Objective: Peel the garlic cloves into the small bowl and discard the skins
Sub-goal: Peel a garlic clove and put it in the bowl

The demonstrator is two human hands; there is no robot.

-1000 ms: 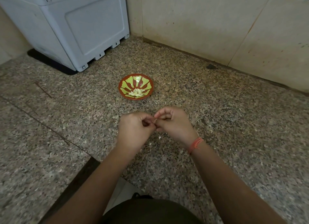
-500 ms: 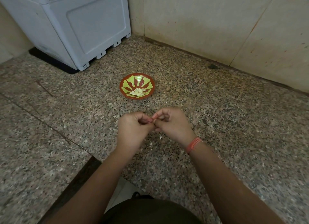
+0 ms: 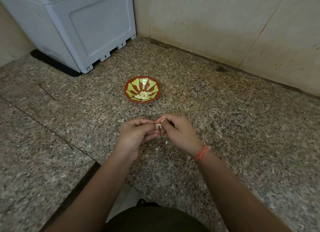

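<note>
Just below the middle of the frame, two hands meet over a speckled granite table (image 3: 242,119). The left hand (image 3: 136,134) has its fingers curled inward and pinches a small pale garlic clove (image 3: 158,126) at their tips. The right hand (image 3: 178,133) faces it, its fingers also curled, with thumb and forefinger nipping the same clove from the other side. The clove sits in the narrow gap between the two hands, with bits of papery skin sticking out of it; how much of it is already bare cannot be told. An orange thread band (image 3: 201,153) circles the right wrist. On the table directly below the hands lie a few loose skins (image 3: 166,142), small and whitish, and more pale flecks are scattered toward the right of the frame. Above the hands, near the centre, stands the small bowl (image 3: 147,82), red-brown with yellow-green petal shapes inside, apart from both hands. A little heap of peeled cloves (image 3: 142,95) rests at its bottom. In the upper left a grey plastic box (image 3: 78,27) stands on a dark mat (image 3: 55,63), and beige wall tiles (image 3: 216,24) fill the upper right.
</note>
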